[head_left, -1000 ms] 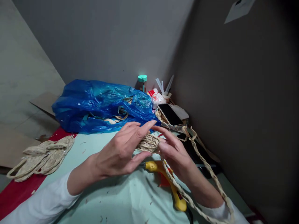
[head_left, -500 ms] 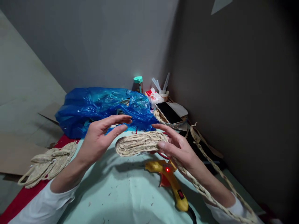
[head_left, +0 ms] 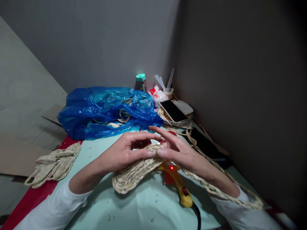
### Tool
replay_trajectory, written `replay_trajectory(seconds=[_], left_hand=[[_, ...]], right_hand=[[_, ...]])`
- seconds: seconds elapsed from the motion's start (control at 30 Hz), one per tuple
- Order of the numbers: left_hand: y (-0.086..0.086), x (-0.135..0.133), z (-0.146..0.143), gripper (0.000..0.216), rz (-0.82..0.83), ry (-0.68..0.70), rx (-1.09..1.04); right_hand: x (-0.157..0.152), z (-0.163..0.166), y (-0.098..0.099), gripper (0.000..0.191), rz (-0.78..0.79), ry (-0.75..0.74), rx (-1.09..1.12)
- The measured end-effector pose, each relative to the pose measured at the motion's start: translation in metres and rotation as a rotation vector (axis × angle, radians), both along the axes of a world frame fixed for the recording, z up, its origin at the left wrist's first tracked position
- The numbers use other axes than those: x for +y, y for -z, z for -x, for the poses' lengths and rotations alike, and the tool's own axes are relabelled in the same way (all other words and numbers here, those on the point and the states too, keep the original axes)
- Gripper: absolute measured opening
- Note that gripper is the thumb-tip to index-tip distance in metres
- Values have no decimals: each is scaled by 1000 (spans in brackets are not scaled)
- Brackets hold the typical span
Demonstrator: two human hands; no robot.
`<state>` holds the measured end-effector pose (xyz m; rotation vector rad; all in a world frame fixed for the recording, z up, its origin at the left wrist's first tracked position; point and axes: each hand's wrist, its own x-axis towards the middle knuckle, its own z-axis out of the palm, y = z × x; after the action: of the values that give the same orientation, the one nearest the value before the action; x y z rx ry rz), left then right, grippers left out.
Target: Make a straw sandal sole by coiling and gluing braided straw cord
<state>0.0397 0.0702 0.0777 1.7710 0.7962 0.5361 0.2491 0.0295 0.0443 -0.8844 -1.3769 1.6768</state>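
Between my hands is a coiled sole-shaped piece of braided straw point(head_left: 134, 174), tilted with its near end down to the left. My left hand point(head_left: 127, 148) grips its far end, thumb on top. From the other side my right hand point(head_left: 178, 150) pinches the same end, thumb near the left thumb and index finger stretched out. A loose straw braid point(head_left: 206, 188) runs from the piece under my right forearm and loops back. Just below lies a yellow glue gun point(head_left: 178, 187) with a red light on; its nozzle is hidden behind the straw piece.
A finished-looking straw piece point(head_left: 56, 163) lies on red cloth at the left. Behind stand a blue plastic bag point(head_left: 103, 105), a jar with a teal lid point(head_left: 140, 82) and a cup of glue sticks point(head_left: 168, 92). A phone point(head_left: 174, 111) rests on a woven basket point(head_left: 168, 119).
My left hand has come in from the left and closed on the straw piece. The piece has turned, its left end swinging down toward me. My right hand still holds it.
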Motion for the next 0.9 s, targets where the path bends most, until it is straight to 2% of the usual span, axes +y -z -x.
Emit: replay_trajectory(seconds=[0.13, 0.27, 0.47, 0.6, 0.7, 0.83, 0.9], left_hand=[[6, 0, 2, 37, 278, -46, -199], [11, 0, 6, 38, 464, -182, -423], [16, 2, 13, 34, 504, -403, -508], [22, 0, 11, 30, 528, -517, -539], [27, -2, 6, 32, 560, -538, -559], [32, -10, -3, 32, 620, -519, -593], [33, -14, -6, 30, 628, -495, -588]], right_hand=[[1, -1, 7, 57, 76, 75, 125], [2, -2, 11, 58, 118, 44, 206], [5, -2, 9, 68, 142, 150, 134], [9, 1, 16, 56, 37, 273, 86], [11, 4, 19, 43, -49, 298, 46], [10, 11, 17, 48, -128, 269, -5], [8, 13, 14, 39, -197, 301, -15]])
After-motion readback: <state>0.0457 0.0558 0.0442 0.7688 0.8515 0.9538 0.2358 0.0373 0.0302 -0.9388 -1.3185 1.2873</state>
